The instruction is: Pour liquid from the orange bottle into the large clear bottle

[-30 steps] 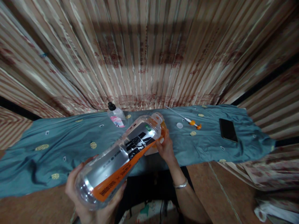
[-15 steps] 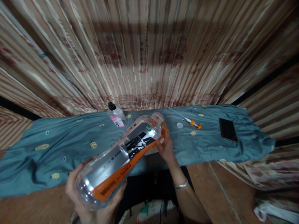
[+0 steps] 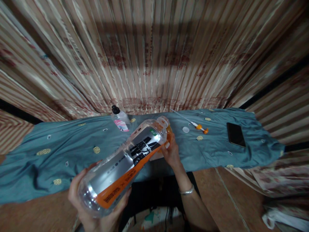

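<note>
A large clear plastic bottle [image 3: 125,167] with a silver, black and orange label lies tilted across the middle, its uncapped neck pointing up and to the right. My left hand [image 3: 94,209] is wrapped round its base end. Close by the neck, my right hand [image 3: 172,151], with a silver bangle on the wrist, grips an orange bottle [image 3: 169,132] that is mostly hidden behind the clear one. Whether the clear bottle's mouth touches the orange bottle I cannot tell. To the right lie an orange and white pump head [image 3: 198,127] with a long tube and a round white cap [image 3: 185,129].
A clear bottle with a black top and pink label [image 3: 120,121] stands at the back left. A black phone [image 3: 236,134] lies on the right. Blue patterned cloth [image 3: 79,145] covers the narrow table; striped curtains [image 3: 149,64] hang close behind.
</note>
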Motion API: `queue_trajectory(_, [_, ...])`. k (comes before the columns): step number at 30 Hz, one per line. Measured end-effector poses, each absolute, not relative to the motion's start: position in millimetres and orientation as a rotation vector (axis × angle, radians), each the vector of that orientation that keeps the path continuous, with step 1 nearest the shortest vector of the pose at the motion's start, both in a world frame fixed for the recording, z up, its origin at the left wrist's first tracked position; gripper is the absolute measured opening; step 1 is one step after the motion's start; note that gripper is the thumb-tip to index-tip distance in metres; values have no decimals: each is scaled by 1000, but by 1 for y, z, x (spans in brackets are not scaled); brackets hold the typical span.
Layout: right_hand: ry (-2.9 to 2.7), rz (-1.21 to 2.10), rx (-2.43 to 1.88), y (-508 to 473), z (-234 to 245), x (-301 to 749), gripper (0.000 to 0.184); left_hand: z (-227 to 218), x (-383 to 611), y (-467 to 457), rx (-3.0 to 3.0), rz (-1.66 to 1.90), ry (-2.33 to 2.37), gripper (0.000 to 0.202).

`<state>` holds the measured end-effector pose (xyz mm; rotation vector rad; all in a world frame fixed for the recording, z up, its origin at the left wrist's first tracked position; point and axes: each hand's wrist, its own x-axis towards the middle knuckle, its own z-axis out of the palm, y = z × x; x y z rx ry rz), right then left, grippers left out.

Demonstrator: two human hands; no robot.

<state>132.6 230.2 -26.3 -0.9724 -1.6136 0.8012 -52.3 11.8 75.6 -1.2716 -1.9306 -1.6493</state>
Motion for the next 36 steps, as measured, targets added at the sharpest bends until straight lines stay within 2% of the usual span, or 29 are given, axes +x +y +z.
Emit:
queue_trajectory(13, [-1614, 826, -966, 230, -28, 135, 61, 77, -50, 12, -1284, -1661, -1935, 123])
queue_trajectory(23, [-1601, 821, -955, 228, -24, 133, 66, 73, -52, 11, -1259, -1660, -1940, 125])
queue_trajectory(32, [-1593, 813, -960, 229, -24, 134, 72, 79, -47, 14, -1257, -1679, -1933, 118])
queue_trajectory(36, [-1589, 786, -970, 229, -24, 133, 68, 79, -49, 14, -1245, -1687, -1957, 120])
